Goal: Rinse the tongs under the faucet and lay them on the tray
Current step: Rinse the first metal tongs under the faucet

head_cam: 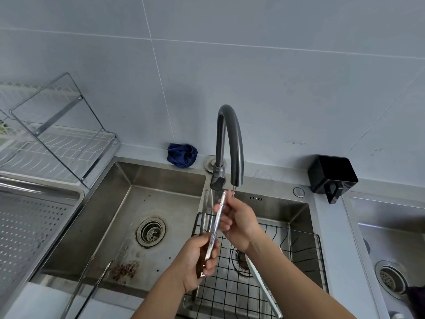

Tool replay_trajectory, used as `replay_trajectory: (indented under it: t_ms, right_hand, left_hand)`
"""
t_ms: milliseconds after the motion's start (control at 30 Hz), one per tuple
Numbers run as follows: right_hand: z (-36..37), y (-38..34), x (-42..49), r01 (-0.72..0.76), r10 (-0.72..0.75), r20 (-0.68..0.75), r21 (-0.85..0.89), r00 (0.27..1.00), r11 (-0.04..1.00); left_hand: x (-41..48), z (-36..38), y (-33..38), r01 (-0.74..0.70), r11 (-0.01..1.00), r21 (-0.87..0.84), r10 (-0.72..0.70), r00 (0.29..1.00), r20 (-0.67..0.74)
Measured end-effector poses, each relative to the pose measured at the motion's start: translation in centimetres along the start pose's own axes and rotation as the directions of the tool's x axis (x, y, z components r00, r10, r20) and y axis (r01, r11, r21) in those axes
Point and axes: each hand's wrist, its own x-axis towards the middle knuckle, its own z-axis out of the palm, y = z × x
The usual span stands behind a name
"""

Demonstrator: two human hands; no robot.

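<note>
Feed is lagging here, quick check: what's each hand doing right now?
Left hand: shut on the handle end of the tongs.
Right hand: shut on the tongs higher up, just below the faucet.

Shiny silver tongs (216, 224) with a dark brown handle gleam beneath a dark grey gooseneck faucet (230, 143), set against pale blue-grey wall tiles (253, 65) crossed by thin white grout lines. The brushed steel sink (161, 176) carries a rust-brown speckled stain near its front, while a black wire grid rack (264, 279) fills the neighbouring basin. A crumpled navy blue cloth (182, 155) and a glossy black holder (332, 174) sit at the back, and the silver tray (41, 192) at left is patterned with rows of small perforations.
</note>
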Motion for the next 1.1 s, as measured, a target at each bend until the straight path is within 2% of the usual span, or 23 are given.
replay_trajectory:
  t_ms: [100,200,233,333,467,533,600,667,767,900,967,1033,1100]
  right_hand:
    - [0.4,0.9,-0.3,0.121,-0.121,0.006,-0.152,0.993,0.981]
    - [1.1,0.7,-0.3,0.232,-0.264,-0.043,-0.360,0.964,0.904]
    - [1.1,0.5,-0.2,0.242,-0.294,-0.077,-0.394,0.953,0.887]
    - [0.4,-0.4,0.2,0.224,-0.292,-0.155,-0.353,0.944,0.908]
    - [-0.8,-0.4,-0.5,0.216,-0.216,0.039,-0.345,0.976,0.913]
    - [-1.3,-0.2,-0.9,0.217,-0.193,0.099,-0.472,0.976,0.854]
    - [-1.4,-0.3,-1.3,0.235,-0.227,0.095,-0.626,0.969,0.744]
    - [-1.3,-0.5,-1.0,0.217,-0.303,0.012,-0.727,0.953,0.651]
    - [-1.1,-1.1,-0.8,0.241,-0.374,-0.055,-0.675,0.926,0.697]
    - [-1.8,-1.9,-1.9,0.283,-0.269,0.129,-0.677,0.954,0.680]
    - [-2.0,-1.9,-2.4,0.268,-0.235,0.155,-0.756,0.960,0.597]
    - [-2.2,-1.7,-2.6,0.283,-0.255,0.168,-0.798,0.952,0.532]
    - [-2.2,-1.6,-2.9,0.322,-0.296,0.170,-0.728,0.940,0.605]
  left_hand:
    - [0.6,0.5,0.4,0.011,1.000,-0.005,-0.011,0.999,-0.050]
    - [1.1,0.7,0.5,-0.079,0.988,0.131,0.098,0.984,-0.150]
    - [1.2,0.9,0.5,-0.117,0.981,0.154,0.142,0.977,-0.161]
    - [1.2,2.0,0.8,-0.193,0.975,0.112,0.208,0.968,-0.142]
    - [1.5,3.0,1.2,-0.196,0.975,0.104,0.213,0.961,-0.180]
    - [1.8,3.1,1.5,-0.157,0.979,0.129,0.183,0.957,-0.227]
    - [2.1,3.5,1.7,-0.129,0.978,0.161,0.166,0.956,-0.243]
    - [2.1,4.2,1.8,-0.165,0.972,0.168,0.201,0.953,-0.226]
    - [2.3,5.4,2.0,-0.300,0.935,0.187,0.328,0.934,-0.140]
    - [2.6,5.8,2.3,-0.377,0.912,0.163,0.386,0.922,-0.022]
    - [2.8,5.7,2.6,-0.410,0.897,0.163,0.413,0.911,0.022]
    - [2.9,5.8,3.0,-0.438,0.866,0.241,0.438,0.897,0.057]
    - [3.0,6.1,3.4,-0.462,0.831,0.311,0.467,0.882,0.065]
